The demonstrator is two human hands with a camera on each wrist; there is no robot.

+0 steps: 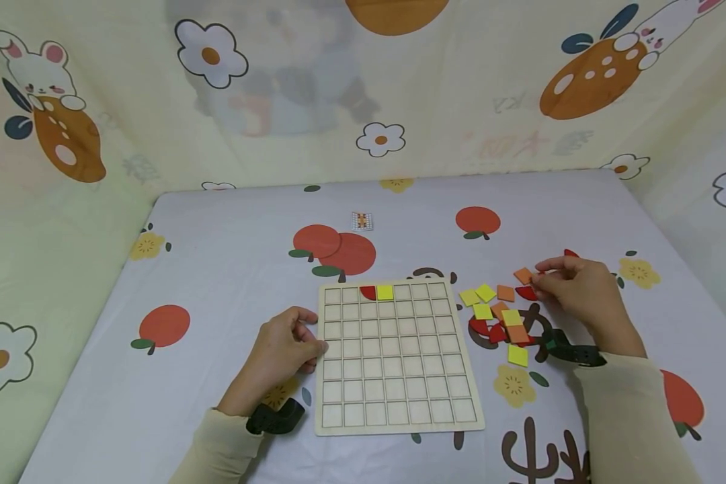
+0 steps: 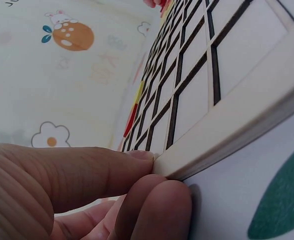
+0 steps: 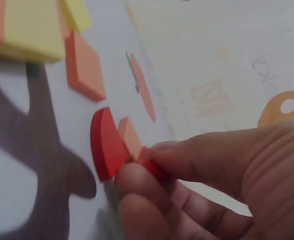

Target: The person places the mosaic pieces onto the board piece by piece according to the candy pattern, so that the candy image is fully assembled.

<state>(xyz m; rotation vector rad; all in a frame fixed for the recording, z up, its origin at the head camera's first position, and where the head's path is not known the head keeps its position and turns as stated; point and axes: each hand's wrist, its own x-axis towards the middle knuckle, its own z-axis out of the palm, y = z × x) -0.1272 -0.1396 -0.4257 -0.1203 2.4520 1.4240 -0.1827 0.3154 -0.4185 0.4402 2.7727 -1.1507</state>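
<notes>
The left edge of a pale wooden grid board (image 1: 399, 429) is between the thumb and fingers of my left hand (image 1: 281, 346), which pinches it. In the board's top row sit a red quarter-round tile (image 1: 368, 293) and a yellow square tile (image 1: 384, 292) side by side. At the right, my right hand (image 1: 587, 292) pinches a small red tile (image 3: 153, 164), mostly covered by the fingertips. Close to those fingers lie another red tile (image 3: 105, 145) with a curved edge and an orange square tile (image 3: 130, 139).
Right of the board is a loose pile of several tiles: yellow squares (image 1: 517, 355), orange squares (image 1: 517, 334) and red pieces (image 1: 497, 333). A small patterned square (image 1: 361, 221) lies farther back. Printed cloth covers the table, with a curtain (image 1: 290, 154) behind it.
</notes>
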